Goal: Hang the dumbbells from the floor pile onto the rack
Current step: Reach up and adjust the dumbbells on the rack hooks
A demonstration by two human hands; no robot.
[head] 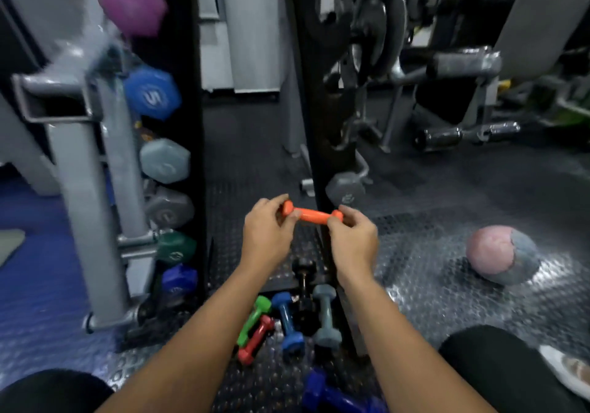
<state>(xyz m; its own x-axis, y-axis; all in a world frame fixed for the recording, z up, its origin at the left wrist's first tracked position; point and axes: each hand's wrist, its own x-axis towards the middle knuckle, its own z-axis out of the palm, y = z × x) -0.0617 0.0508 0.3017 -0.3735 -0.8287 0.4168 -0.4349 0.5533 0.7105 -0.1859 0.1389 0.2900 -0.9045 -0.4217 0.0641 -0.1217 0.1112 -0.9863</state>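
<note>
A small orange dumbbell [311, 214] is held level above the floor between both hands. My left hand [266, 234] pinches its left end and my right hand [352, 237] pinches its right end. Below them lies the floor pile: a green dumbbell [253, 318], a red one [257, 339], a blue one [287, 325], a grey one [325, 317], a black one [303, 288] and a dark blue one [338, 395] nearest me. The grey rack [86, 195] stands at the left with several coloured dumbbells hanging on its right side, among them a blue one [152, 93].
A pink and grey medicine ball [503, 254] rests on the studded floor at the right. A dark upright post [314, 125] stands just behind my hands, with a grey hex dumbbell [344, 191] at its base. Gym machines fill the back right. My knees frame the bottom corners.
</note>
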